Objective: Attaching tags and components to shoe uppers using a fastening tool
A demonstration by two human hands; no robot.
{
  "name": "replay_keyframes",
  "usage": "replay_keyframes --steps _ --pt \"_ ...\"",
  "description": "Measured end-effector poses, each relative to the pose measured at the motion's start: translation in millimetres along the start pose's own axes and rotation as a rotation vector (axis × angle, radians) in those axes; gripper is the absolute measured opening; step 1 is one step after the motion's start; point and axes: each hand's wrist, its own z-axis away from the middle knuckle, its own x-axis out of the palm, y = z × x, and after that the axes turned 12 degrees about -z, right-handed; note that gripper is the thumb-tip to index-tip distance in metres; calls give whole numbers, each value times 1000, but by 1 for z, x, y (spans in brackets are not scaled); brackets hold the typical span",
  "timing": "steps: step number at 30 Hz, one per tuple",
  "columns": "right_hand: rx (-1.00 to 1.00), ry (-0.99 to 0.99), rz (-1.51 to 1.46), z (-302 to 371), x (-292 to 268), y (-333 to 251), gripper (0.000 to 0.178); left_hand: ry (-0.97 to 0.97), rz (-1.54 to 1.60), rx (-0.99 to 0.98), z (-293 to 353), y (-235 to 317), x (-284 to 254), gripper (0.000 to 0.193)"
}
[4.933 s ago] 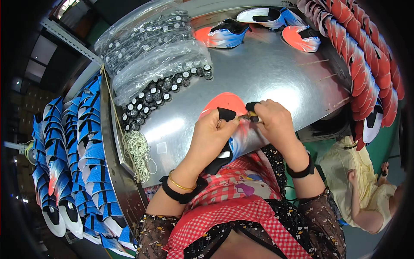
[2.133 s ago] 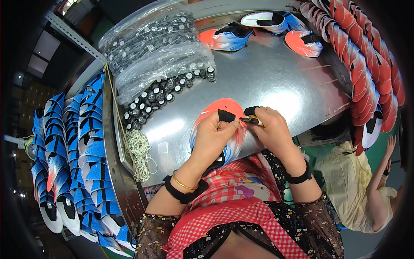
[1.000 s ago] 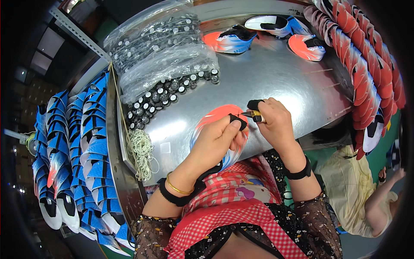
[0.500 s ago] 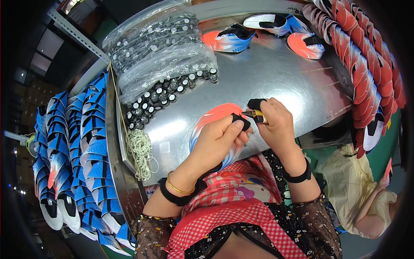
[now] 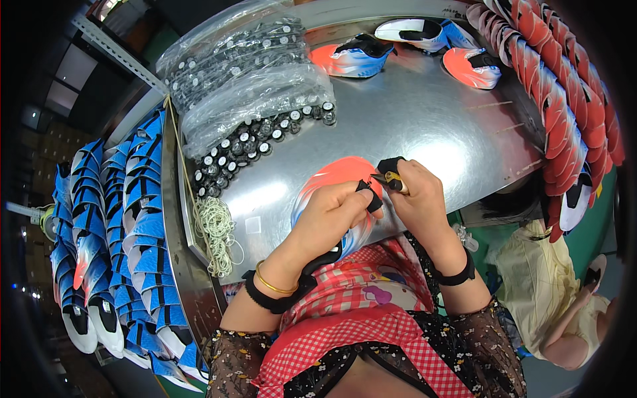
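Observation:
My right hand [image 5: 423, 199] is closed around a small plier-like tool [image 5: 394, 182] with a dark pointed tip and a yellow handle. The tip points left, close to my left hand [image 5: 332, 211]. That hand's fingers are pinched together; what they hold is too small or hidden to make out. A black cover wraps a finger on each hand. Beneath my left hand lies a shoe upper [image 5: 345, 167] in orange, white and blue, partly hidden by the hand and wrist.
Black round lace buckles [image 5: 242, 146], many under clear plastic bags [image 5: 232, 93], cover the metal table's left. Pale cord [image 5: 213, 229] lies nearby. More uppers [image 5: 355, 58] sit at the back. Strung uppers hang left [image 5: 149, 232] and right [image 5: 554, 113]. Another person [image 5: 564, 312] works at right.
The tool and my right hand have shifted slightly, and its tip now sits nearer my left fingers. At right, the other person's hand and the piece in it have moved.

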Motion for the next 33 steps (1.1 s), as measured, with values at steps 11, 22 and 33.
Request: replay_keyframes --steps 11,22,33 --pt "-7 -12 -15 3 2 1 16 12 18 -10 0 -4 0 30" --pt "-183 27 6 3 -1 -3 15 -1 51 2 3 2 -5 26" --pt "485 -299 -814 20 5 -6 50 -213 250 -146 0 -8 -20 32"
